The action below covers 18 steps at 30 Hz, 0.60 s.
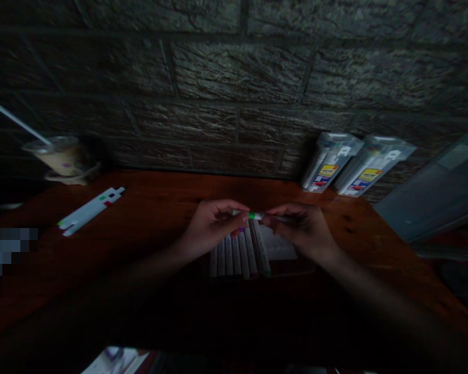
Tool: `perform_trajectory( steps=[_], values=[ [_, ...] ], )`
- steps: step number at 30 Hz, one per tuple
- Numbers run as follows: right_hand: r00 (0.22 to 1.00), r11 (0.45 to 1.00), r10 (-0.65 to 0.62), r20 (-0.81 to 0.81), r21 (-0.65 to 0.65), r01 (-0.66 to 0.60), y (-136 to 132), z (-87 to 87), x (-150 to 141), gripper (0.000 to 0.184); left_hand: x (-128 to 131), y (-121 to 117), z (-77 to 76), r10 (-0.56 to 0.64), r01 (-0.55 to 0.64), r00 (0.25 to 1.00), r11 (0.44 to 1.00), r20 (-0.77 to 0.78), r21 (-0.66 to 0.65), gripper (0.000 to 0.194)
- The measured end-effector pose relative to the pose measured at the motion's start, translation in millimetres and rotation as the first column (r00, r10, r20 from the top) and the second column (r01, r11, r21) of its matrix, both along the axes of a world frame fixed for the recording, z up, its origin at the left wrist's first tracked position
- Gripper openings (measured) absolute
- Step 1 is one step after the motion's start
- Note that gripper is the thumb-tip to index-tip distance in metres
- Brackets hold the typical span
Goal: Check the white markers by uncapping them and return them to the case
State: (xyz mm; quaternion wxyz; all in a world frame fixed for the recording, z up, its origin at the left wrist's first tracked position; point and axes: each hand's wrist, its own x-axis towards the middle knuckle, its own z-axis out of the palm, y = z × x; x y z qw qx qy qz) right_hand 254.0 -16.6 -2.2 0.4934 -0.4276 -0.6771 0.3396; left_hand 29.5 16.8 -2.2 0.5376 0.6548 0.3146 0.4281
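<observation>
Between my two hands is a white marker with a green band (251, 215), held level at chest side of the table. My left hand (214, 223) pinches its left end with thumb and fingers. At the other end, the fingers of my right hand (306, 226) close round the barrel. Just below lie several white markers (234, 257) side by side in a row, one of them slanting a little apart at the right. Beside them is a pale flat sheet or tray (278, 244), partly hidden under my right hand.
Three white markers or so lie together (89, 210) on the wooden table (152, 208) at left. Behind them stands a plastic cup with a straw (62, 156). Two clear marker cases (329, 161) lean upright against the brick wall (237, 67) at right.
</observation>
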Motion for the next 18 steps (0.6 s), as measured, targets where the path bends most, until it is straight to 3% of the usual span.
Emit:
perform_trajectory(
  steps=[9, 18],
  values=[
    [0.967, 0.984, -0.033, 0.252, 0.177, -0.013, -9, 0.8, -5, 0.01, 0, -6, -10.0, -0.078, 0.085, 0.994, 0.993, -0.082, 0.087, 0.017],
    [0.968, 0.984, -0.019, 0.249, 0.178, -0.026, -10, 0.8, -6, 0.008, -1, -13, -4.8, -0.06, 0.099, 0.982, 0.972, -0.181, 0.215, 0.019]
  ],
)
